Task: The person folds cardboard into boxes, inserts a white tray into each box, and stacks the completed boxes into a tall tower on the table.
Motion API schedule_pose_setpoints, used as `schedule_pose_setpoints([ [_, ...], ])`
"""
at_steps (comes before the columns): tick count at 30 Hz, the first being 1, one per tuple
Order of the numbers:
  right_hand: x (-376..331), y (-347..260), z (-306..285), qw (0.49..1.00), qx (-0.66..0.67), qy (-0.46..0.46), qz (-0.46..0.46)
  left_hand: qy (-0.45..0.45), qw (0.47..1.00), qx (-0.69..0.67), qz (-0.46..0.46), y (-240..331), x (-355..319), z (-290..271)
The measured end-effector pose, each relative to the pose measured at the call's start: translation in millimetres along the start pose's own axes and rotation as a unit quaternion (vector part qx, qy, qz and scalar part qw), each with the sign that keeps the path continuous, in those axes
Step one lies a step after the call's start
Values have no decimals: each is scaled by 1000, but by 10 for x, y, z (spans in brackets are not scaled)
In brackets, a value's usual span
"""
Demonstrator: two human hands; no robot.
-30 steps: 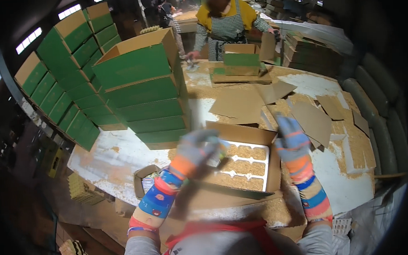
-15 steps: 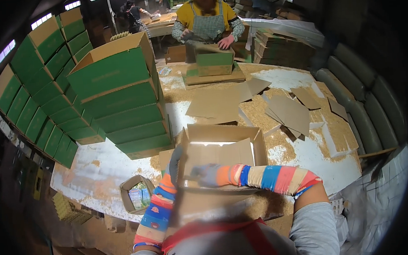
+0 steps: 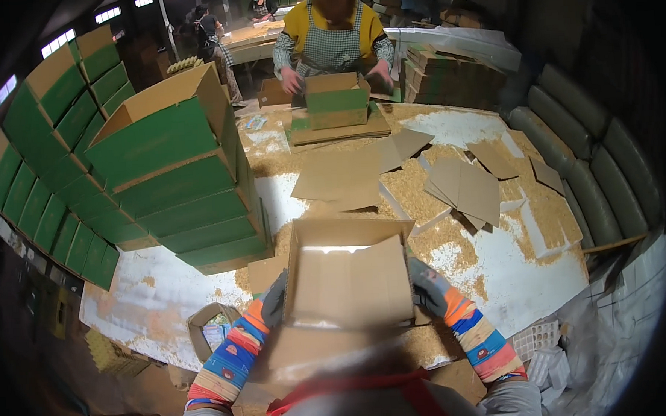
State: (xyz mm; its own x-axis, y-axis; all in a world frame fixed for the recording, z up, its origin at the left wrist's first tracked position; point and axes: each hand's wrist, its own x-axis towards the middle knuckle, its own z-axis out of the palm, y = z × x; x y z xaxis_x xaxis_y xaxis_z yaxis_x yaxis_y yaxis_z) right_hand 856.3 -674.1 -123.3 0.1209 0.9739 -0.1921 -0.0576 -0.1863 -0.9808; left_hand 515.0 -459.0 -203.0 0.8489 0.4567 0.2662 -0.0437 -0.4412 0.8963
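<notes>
The left hand (image 3: 276,297) and the right hand (image 3: 430,287), both gloved in grey, grasp the cardboard box (image 3: 353,229) by its two opposite sides, at the near part of the counter (image 3: 515,304). Whether its bottom touches there, I cannot tell. Inside lies a brown sheet (image 3: 348,282), with some white showing past its far edge. In my judgement, both palms should press equally and keep the box level, so that the sheet does not slide. Farther left stands a stack of green boxes (image 3: 174,190); it is wise to avoid bumping it.
</notes>
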Motion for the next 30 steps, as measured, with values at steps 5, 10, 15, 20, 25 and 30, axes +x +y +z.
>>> schedule_pose_setpoints([
  [5,78,-248,-75,951,-148,215,-165,117,915,-360,-141,404,181,-163],
  [10,430,-1159,793,629,-693,-203,-287,182,939,-229,-180,384,225,119],
  [15,547,-511,757,604,-757,-224,-106,218,943,-219,-127,580,443,216],
  [20,821,-667,1094,633,-707,-287,-131,249,896,-328,-165,296,298,277],
  [25,914,-346,1422,614,-713,-239,-242,292,872,-367,-135,330,350,387],
  [30,943,-298,1492,651,-731,-166,-114,277,952,-128,-33,435,321,352],
])
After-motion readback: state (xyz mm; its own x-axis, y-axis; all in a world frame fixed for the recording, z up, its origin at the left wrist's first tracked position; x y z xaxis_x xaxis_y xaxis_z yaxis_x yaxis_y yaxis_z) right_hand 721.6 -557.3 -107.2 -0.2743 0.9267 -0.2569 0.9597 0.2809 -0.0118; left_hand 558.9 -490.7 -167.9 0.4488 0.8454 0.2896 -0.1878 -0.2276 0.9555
